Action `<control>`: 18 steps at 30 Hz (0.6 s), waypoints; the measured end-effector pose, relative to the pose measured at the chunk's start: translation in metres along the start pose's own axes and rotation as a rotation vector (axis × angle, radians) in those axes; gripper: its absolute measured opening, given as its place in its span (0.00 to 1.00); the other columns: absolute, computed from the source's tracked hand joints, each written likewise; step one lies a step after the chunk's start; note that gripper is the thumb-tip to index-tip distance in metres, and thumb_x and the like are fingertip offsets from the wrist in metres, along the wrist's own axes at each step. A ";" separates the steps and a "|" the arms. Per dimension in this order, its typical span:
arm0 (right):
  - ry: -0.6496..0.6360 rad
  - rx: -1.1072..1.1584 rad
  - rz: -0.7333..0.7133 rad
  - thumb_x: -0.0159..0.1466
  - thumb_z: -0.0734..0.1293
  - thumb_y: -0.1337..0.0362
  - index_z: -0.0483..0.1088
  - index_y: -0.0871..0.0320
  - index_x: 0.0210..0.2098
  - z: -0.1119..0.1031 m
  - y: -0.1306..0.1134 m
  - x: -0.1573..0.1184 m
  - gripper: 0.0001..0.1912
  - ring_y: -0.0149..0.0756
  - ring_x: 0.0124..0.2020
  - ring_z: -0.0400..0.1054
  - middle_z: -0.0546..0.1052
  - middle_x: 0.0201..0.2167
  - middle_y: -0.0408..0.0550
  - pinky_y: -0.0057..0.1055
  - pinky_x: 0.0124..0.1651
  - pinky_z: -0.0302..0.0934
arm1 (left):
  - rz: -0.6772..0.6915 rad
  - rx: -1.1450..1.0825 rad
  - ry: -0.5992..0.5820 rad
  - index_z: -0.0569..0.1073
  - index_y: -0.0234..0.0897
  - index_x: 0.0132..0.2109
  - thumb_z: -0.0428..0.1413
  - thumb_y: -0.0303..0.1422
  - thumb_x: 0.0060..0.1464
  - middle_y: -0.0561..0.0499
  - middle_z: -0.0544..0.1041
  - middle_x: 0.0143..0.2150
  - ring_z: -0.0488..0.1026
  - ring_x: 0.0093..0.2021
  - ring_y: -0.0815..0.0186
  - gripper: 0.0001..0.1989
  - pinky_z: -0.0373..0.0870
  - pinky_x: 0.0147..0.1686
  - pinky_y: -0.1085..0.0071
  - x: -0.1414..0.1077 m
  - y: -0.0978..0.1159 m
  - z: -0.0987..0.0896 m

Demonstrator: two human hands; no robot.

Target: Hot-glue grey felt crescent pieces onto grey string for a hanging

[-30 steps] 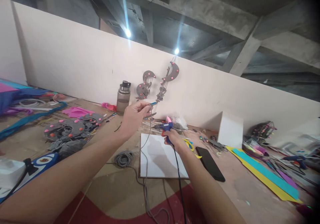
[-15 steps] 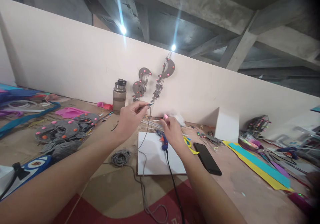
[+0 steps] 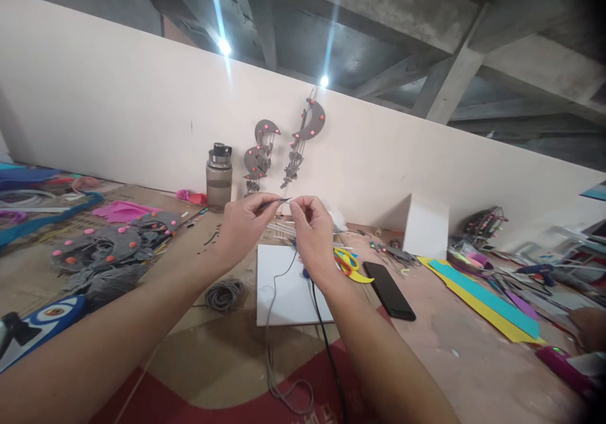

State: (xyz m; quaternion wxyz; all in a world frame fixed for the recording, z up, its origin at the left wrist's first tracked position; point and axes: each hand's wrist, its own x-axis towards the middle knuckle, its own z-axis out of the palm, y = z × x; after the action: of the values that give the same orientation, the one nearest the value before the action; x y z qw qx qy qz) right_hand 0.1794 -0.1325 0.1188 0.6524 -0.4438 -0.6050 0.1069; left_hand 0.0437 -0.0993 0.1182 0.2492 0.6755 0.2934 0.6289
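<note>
My left hand (image 3: 249, 225) is closed in a pinch on a small thin dark piece (image 3: 285, 199) with a pointed tip. My right hand (image 3: 312, 228) meets it, thumb and forefinger pinched on the end of a grey cord (image 3: 274, 291). That cord trails down over a white board (image 3: 279, 304) and loops on the table. Left of the board lies a coil of the same cord (image 3: 224, 294). Under my right wrist a blue glue gun (image 3: 307, 273) is mostly hidden, its black cable running toward me.
Yellow-handled scissors (image 3: 348, 260) and a black phone (image 3: 391, 290) lie to the right. A water bottle (image 3: 219, 178) stands by the wall, where grey crescent ornaments (image 3: 312, 121) hang. Grey felt crescents with pompoms (image 3: 99, 247) lie left. Another person's hand (image 3: 589, 328) shows at far right.
My right hand has moved up and left to meet my left hand and now pinches the cord. The cord's upper part has shifted right, and the view has tilted slightly.
</note>
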 end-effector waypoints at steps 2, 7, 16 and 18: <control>0.029 -0.020 -0.022 0.65 0.63 0.58 0.69 0.57 0.35 -0.001 0.003 -0.001 0.09 0.32 0.33 0.63 0.70 0.31 0.42 0.30 0.40 0.58 | -0.019 -0.017 -0.016 0.83 0.43 0.37 0.61 0.37 0.53 0.51 0.83 0.37 0.76 0.38 0.60 0.07 0.71 0.42 0.68 -0.001 0.001 0.002; 0.056 -0.055 -0.035 0.66 0.63 0.58 0.68 0.57 0.36 -0.001 0.012 -0.001 0.08 0.33 0.33 0.63 0.71 0.31 0.43 0.31 0.40 0.59 | -0.102 -0.095 -0.059 0.83 0.42 0.37 0.62 0.40 0.53 0.50 0.83 0.37 0.77 0.38 0.61 0.09 0.74 0.43 0.67 -0.002 -0.002 0.006; 0.060 -0.074 -0.082 0.67 0.62 0.60 0.67 0.56 0.36 -0.003 0.014 -0.002 0.07 0.33 0.34 0.65 0.72 0.33 0.44 0.31 0.40 0.60 | -0.271 -0.466 -0.088 0.82 0.36 0.36 0.66 0.42 0.47 0.48 0.82 0.36 0.79 0.40 0.61 0.14 0.78 0.49 0.58 -0.003 -0.012 0.015; 0.055 -0.059 -0.073 0.67 0.62 0.59 0.67 0.56 0.36 -0.003 0.015 -0.002 0.07 0.33 0.34 0.66 0.73 0.33 0.44 0.31 0.40 0.60 | -0.297 -0.504 -0.086 0.81 0.35 0.36 0.67 0.41 0.46 0.48 0.81 0.36 0.79 0.39 0.61 0.14 0.78 0.49 0.57 -0.003 -0.012 0.016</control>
State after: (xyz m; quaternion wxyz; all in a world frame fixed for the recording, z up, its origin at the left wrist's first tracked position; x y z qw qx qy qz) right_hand 0.1872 -0.1265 0.1073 0.6587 -0.4431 -0.6058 0.0529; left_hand 0.0584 -0.0925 0.1056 0.5105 0.5681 0.2128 0.6093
